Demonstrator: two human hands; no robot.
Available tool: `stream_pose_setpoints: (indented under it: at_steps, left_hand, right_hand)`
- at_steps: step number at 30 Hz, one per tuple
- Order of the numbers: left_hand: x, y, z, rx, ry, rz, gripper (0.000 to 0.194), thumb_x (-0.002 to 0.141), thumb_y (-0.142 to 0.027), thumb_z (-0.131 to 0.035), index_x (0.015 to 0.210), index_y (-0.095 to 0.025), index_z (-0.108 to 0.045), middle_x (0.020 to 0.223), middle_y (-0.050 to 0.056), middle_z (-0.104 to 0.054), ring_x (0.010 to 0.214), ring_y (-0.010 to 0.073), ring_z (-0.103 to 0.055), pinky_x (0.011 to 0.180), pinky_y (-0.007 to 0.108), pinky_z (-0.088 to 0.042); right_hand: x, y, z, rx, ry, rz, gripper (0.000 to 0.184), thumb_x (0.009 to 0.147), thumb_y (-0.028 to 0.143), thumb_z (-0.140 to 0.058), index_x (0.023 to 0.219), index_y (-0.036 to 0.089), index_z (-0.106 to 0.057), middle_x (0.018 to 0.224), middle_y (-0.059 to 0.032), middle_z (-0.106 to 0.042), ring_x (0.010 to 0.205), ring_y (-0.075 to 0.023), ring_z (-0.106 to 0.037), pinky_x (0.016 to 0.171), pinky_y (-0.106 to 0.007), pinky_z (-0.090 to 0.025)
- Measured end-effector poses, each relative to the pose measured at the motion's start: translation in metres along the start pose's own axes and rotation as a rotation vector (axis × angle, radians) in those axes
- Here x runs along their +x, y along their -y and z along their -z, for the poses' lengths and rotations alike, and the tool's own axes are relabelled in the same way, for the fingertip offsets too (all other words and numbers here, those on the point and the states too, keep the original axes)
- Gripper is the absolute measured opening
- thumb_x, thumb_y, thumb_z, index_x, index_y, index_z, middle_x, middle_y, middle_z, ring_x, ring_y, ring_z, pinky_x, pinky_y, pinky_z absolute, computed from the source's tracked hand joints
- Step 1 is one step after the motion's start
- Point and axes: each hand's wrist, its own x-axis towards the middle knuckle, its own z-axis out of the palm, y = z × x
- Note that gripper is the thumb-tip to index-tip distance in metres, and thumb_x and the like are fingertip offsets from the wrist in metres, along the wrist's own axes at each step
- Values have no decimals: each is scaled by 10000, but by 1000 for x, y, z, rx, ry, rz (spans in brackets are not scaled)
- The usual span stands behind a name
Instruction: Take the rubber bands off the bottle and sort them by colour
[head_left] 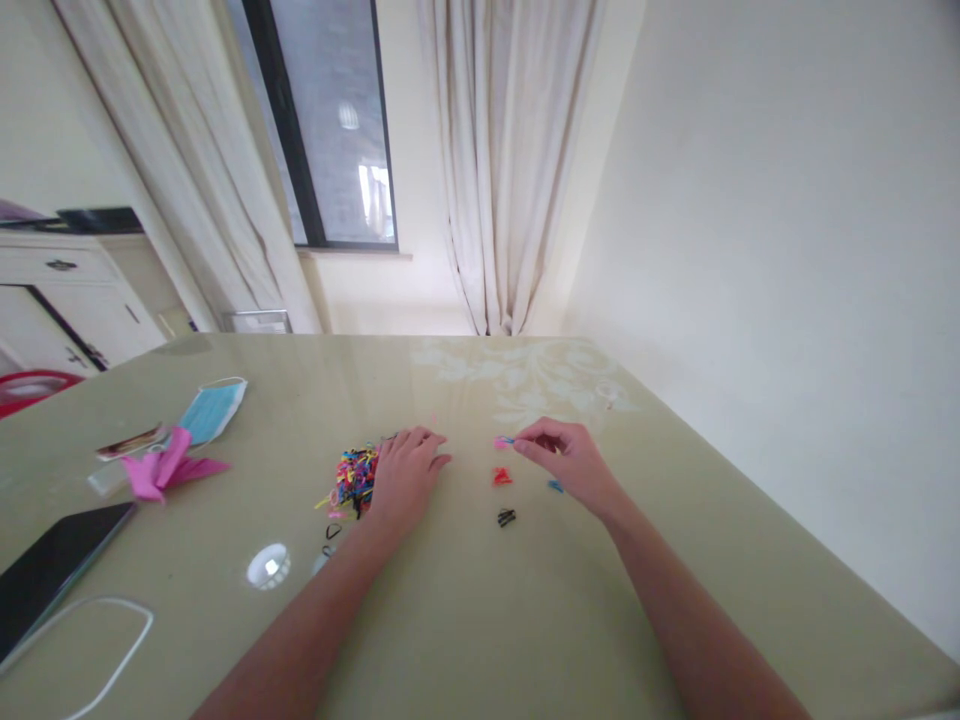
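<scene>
While the left hand [405, 472] lies over one edge of a multicoloured pile [354, 480], the right hand [568, 458] hovers by small clusters.
The left fingers are slightly apart; the right thumb and forefinger meet at a small blue piece [508, 440] beside pink pieces [499, 444], though I cannot tell whether they clamp it. Red pieces [501, 477] and black pieces [506, 517] lie nearer on the glossy, pale green tabletop [480, 630], which reflects a lamp. Leftward are a pink folded shape [169, 468], blue mask [214, 410] and dark flat device [64, 555]. Beyond, pale curtains [502, 150] flank a dark-framed window [337, 120]; a white cabinet [82, 275] stands left, a plain wall [810, 250] right.
</scene>
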Motion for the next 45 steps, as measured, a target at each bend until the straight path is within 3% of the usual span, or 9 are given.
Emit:
stream_pose_setpoints:
  at_steps: [3, 7, 12, 17, 31, 35, 39, 42, 45]
  left_hand:
    - [0, 8, 3, 195, 100, 47, 198, 972, -270, -596, 1079, -235, -759, 1221, 107, -715, 1149, 337, -626, 952, 481, -465]
    - [1, 9, 3, 210, 161, 59, 193, 985, -255, -568, 1005, -247, -760, 1212, 93, -714, 1157, 323, -624, 952, 469, -448]
    - [1, 8, 1, 233, 152, 45, 202, 999, -212, -516, 989, -205, -718, 1158, 117, -711, 1137, 319, -617, 942, 459, -431]
    - [-1, 9, -1, 237, 87, 18, 211, 1009, -161, -454, 1032, -184, -662, 1105, 124, -708, 1079, 318, -619, 891, 438, -433]
    - [7, 6, -9, -522, -110, 62, 151, 939, -247, -556, 950, -213, -703, 942, 57, -769, 900, 234, -716, 877, 382, -552]
    - [4, -6, -9, -755, -47, 71, 151, 919, -318, -612, 954, -211, -713, 927, 48, -785, 860, 203, -737, 837, 344, -595]
    - [0, -21, -6, -886, -14, 70, 184, 910, -359, -663, 1002, -206, -710, 948, 52, -789, 880, 197, -749, 848, 339, -609]
    - [-3, -29, -3, -940, 21, 58, 197, 910, -366, -680, 1021, -206, -712, 955, 57, -789, 886, 198, -751, 845, 338, -612]
    - [-6, -34, -4, -976, 58, 35, 194, 914, -360, -687, 1026, -204, -714, 956, 61, -791, 882, 197, -754, 844, 334, -609]
  right_hand:
    - [2, -6, 23, -2, -18, -66, 260, 853, 448, -743, 836, 194, -794, 695, -21, -688, 607, -144, -508, 580, -280, -372]
    - [2, -14, 44, -156, 36, -107, 249, 833, 437, -746, 808, 197, -809, 680, -14, -660, 570, -128, -449, 559, -277, -347]
    - [0, -23, 56, -397, 271, -144, 85, 779, 261, -769, 736, 215, -826, 742, -36, -714, 687, -163, -570, 666, -286, -414]
    - [-1, -30, 58, -534, 348, -235, 91, 758, 202, -753, 731, 221, -838, 701, -42, -732, 712, -191, -633, 666, -284, -427]
    - [-3, -29, 56, -584, 367, -388, 133, 721, 137, -717, 719, 200, -834, 670, -28, -754, 664, -179, -668, 622, -267, -428]
    - [0, -16, 43, -612, 285, -248, 121, 786, 164, -729, 778, 207, -842, 714, -36, -722, 685, -170, -635, 674, -280, -427]
    - [1, -1, 10, -390, 165, -15, 163, 858, 310, -784, 975, 212, -840, 799, -32, -680, 717, -155, -599, 715, -280, -436]
    - [-2, 4, -13, -260, 110, 31, 247, 830, 353, -832, 1045, 232, -828, 786, -12, -643, 681, -145, -556, 678, -273, -425]
    - [-5, 4, -24, -194, 122, 56, 149, 848, 297, -807, 984, 241, -834, 757, -1, -617, 656, -134, -540, 650, -263, -412]
